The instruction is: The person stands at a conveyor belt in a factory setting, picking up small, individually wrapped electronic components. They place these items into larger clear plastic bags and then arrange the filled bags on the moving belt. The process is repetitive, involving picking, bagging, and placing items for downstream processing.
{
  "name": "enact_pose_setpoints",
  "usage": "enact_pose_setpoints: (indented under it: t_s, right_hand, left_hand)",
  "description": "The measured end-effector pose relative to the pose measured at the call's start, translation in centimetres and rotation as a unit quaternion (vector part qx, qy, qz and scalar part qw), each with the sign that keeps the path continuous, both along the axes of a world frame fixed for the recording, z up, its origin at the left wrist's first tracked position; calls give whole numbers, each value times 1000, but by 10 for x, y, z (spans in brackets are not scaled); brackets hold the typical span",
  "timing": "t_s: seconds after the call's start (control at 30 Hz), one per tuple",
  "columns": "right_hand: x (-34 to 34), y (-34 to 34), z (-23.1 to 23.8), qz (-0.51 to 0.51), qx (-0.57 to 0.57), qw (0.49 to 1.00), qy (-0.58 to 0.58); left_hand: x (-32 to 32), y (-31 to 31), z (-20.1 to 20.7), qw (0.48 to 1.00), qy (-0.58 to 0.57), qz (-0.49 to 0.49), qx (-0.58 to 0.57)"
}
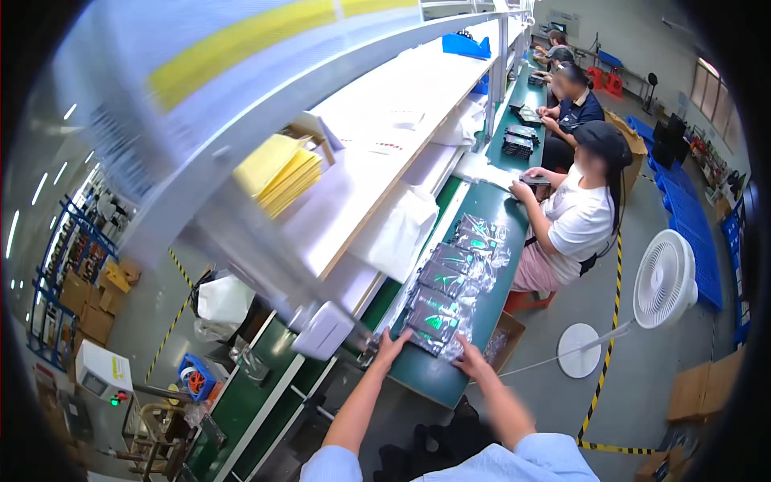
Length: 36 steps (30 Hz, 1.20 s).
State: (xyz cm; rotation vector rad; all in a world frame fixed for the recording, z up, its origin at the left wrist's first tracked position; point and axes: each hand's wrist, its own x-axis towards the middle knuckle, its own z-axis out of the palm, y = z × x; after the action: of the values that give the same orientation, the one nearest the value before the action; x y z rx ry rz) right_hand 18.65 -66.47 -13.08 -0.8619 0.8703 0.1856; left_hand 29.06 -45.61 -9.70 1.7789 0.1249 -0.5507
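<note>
Three groups of dark flat devices in clear plastic bags lie in a row along the green bench; the nearest bagged devices (pixel 434 319) show green reflections or markings. At their near left corner is my left hand (pixel 392 350), thumb and fingers apart, touching the edge of the pack. My right hand (pixel 474 359) rests at the near right corner against the loose clear plastic, its fingers also spread. Farther along lie the middle bagged devices (pixel 451 271) and the far bagged devices (pixel 479 234). My fingertips are small and partly hidden by the plastic.
The green bench (pixel 438 386) ends just before me. A metal shelf frame with yellow envelopes (pixel 281 173) stands on the left. A co-worker in a white shirt (pixel 582 201) sits at the bench's right side, holding a dark device. A white fan (pixel 665 273) stands right.
</note>
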Motion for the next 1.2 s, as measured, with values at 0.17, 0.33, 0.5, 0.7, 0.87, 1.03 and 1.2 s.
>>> enact_pose_setpoints:
  t_s: [0.17, 0.33, 0.5, 0.7, 0.87, 1.03, 1.2]
  right_hand:
    - [42, 7, -26, 19, 119, 991, -62]
    - [30, -22, -28, 91, 39, 995, -20]
    - [13, -40, -6, 208, -27, 978, 13]
    - [-5, -56, 22, 310, -46, 949, -5]
    - [-6, -41, 59, 382, -81, 917, -84]
    - [-36, 6, 82, 325, 29, 941, -92]
    - [-44, 85, 106, 411, 229, 877, -98]
  left_hand:
    - [75, -30, -42, 989, 118, -83, 38]
    - [55, -58, -6, 968, 222, -117, 22]
    - [0, -44, -26, 938, 323, 12, -125]
    - [-82, -49, -37, 938, 290, 129, -141]
    - [-150, -27, -37, 871, 258, 298, -294]
    - [-211, -6, 4, 710, 157, 481, -490]
    - [-250, -12, 51, 707, -55, 552, -439]
